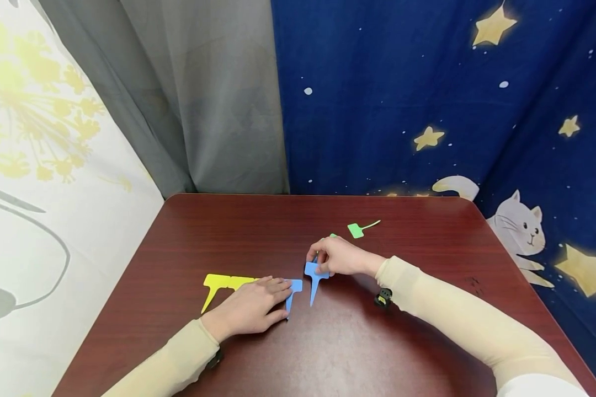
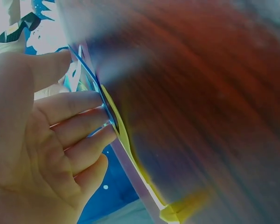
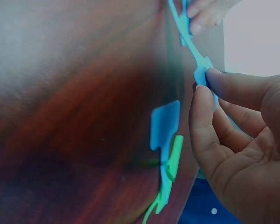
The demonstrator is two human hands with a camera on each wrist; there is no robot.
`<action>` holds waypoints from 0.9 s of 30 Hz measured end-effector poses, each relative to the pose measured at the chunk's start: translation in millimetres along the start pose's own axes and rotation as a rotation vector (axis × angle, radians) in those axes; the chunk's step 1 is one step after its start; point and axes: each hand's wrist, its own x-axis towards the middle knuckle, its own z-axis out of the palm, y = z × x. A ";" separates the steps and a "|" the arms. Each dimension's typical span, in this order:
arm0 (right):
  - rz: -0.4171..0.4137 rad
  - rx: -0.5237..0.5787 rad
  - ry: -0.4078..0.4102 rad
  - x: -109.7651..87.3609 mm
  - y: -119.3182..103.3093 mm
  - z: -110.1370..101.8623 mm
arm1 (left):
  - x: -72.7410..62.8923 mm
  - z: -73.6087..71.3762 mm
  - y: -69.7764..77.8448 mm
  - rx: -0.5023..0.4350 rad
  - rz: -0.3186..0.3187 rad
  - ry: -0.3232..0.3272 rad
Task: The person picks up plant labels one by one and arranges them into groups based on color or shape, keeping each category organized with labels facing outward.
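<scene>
My right hand (image 1: pixel 340 256) pinches a blue T-shaped plant label (image 1: pixel 315 280) between thumb and forefinger, its pointed stem towards me. The same label (image 3: pixel 201 72) shows at the fingertips in the right wrist view. My left hand (image 1: pixel 250 306) lies flat, fingers nearly straight, on another blue plant label (image 1: pixel 297 285) and covers part of it. Left of that hand, yellow plant labels (image 1: pixel 216 280) lie in a row, partly hidden by it. In the right wrist view, another blue label (image 3: pixel 165 122) lies beside the right hand, close to a green label (image 3: pixel 175 157).
Farther back on the brown table (image 1: pixel 258 220) lies a green plant label (image 1: pixel 356 230) with a bent stem. Another bit of green (image 1: pixel 333 235) peeks out behind the right hand. Grey and blue curtains (image 1: pixel 347 138) hang beyond the table's far edge.
</scene>
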 end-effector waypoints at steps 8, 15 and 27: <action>0.011 -0.079 0.005 -3.7 0.8 12.3 | -8.1 -1.3 -0.4 0.009 -0.004 -0.085; 0.001 -0.125 0.031 -6.3 2.9 19.3 | -9.3 -2.1 -0.9 0.008 0.002 -0.111; -0.047 -0.183 0.052 -10.9 7.2 31.2 | -9.9 0.5 -0.8 -0.002 0.000 -0.110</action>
